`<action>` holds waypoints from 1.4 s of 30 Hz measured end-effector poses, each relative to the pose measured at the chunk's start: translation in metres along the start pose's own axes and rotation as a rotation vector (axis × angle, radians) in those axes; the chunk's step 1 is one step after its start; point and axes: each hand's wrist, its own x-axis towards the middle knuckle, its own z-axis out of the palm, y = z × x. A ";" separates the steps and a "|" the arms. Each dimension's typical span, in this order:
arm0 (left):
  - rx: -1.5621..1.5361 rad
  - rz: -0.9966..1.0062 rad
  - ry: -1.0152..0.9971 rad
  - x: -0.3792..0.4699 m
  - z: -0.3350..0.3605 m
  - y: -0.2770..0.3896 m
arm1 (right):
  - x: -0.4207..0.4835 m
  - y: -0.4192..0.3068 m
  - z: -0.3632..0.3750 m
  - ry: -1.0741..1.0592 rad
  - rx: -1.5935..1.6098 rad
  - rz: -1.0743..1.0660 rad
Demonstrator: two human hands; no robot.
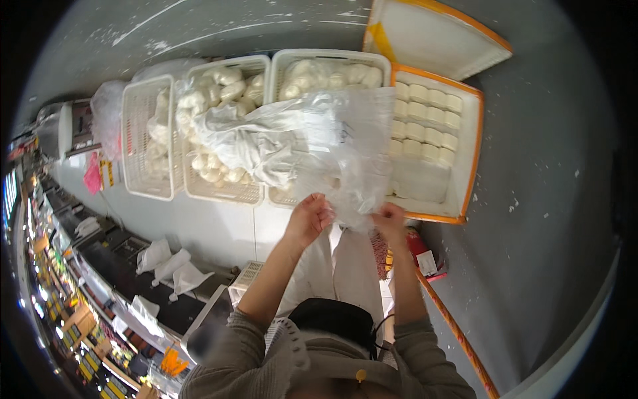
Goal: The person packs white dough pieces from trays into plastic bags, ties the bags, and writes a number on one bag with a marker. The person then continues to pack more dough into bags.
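Note:
A clear plastic bag (349,149) spreads out in front of me, with my left hand (313,214) pinching its near left edge. At its near right edge, my right hand (390,219) also grips the film, slightly blurred. Beneath and left of the bag lies a crumpled white cloth (259,134). White plastic crates (224,197) under these hold bagged round white pieces (232,90), which look like buns or dough. To the right, a white foam box (461,174) with orange tape along its rim contains rows of pale round pieces (431,114).
The foam lid (423,40) lies beyond the box. Near my right arm are a red container (421,254) and an orange patterned pole (458,329). Another white crate (149,90) stands at left, and white plastic bags (172,267) lie on a dark counter (114,254) at lower left.

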 end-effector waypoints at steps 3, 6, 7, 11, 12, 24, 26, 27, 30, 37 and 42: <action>-0.348 0.165 -0.074 0.012 -0.003 0.042 | -0.003 0.003 -0.060 0.440 -0.496 0.116; 0.270 0.259 -0.181 0.033 0.005 0.031 | 0.000 0.004 -0.058 0.641 -0.895 -0.497; 0.662 0.343 -0.343 0.042 0.012 0.020 | 0.004 0.005 -0.049 0.558 -0.861 -0.588; 1.815 0.588 -0.360 0.067 0.035 0.006 | 0.045 0.016 -0.033 0.198 -0.440 -0.227; 2.187 0.801 -0.038 0.074 0.039 0.019 | 0.060 0.017 -0.045 0.271 -0.369 -0.287; 1.912 1.462 0.131 0.131 0.058 0.009 | 0.207 0.138 -0.213 0.432 -0.928 -0.141; 1.914 1.522 0.166 0.147 0.066 -0.003 | 0.242 0.164 -0.233 0.416 -1.086 -0.059; 1.900 1.478 0.186 0.154 0.071 -0.006 | 0.256 0.173 -0.241 0.400 -1.139 0.003; 1.699 1.523 0.242 0.183 0.092 -0.015 | 0.281 0.191 -0.247 0.344 -1.179 0.175; 1.330 1.447 0.227 0.211 0.150 -0.029 | 0.312 0.223 -0.232 0.533 -1.147 0.217; 1.388 1.435 0.236 0.196 0.165 -0.020 | 0.288 0.240 -0.235 0.595 -0.969 -0.017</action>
